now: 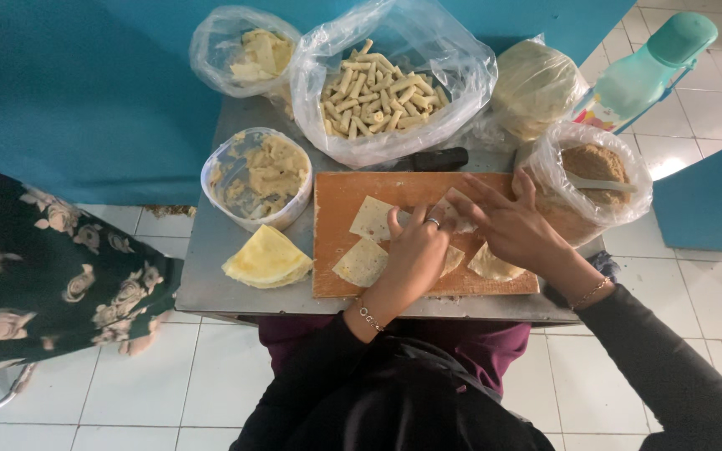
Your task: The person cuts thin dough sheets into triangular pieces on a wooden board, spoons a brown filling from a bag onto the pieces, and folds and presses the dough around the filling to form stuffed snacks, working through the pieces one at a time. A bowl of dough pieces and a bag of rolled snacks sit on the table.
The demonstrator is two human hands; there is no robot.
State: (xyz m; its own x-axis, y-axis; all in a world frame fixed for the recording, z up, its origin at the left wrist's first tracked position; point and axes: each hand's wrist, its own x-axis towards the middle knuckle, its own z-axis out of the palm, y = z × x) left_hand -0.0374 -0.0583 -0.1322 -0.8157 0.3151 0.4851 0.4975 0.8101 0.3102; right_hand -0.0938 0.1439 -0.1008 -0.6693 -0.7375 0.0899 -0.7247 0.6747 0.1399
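An orange cutting board (336, 250) lies on a small metal table (211, 276). On it are pale triangular wrapper pieces (363, 263). My left hand (415, 255) and my right hand (511, 225) meet over one wrapper piece (453, 213) near the board's middle, fingers pinching and folding it. Another wrapper (493, 267) lies under my right wrist. A clear tub of yellowish filling (259, 175) stands left of the board.
A stack of folded wrappers (267, 259) lies left of the board. Behind are a bag of finished rolls (378, 88), a bag of wrappers (252, 52), a wrapped dough bundle (536, 83), a bag of brown filling with a spoon (595, 167), a black knife handle (438, 159) and a green-capped bottle (645, 71).
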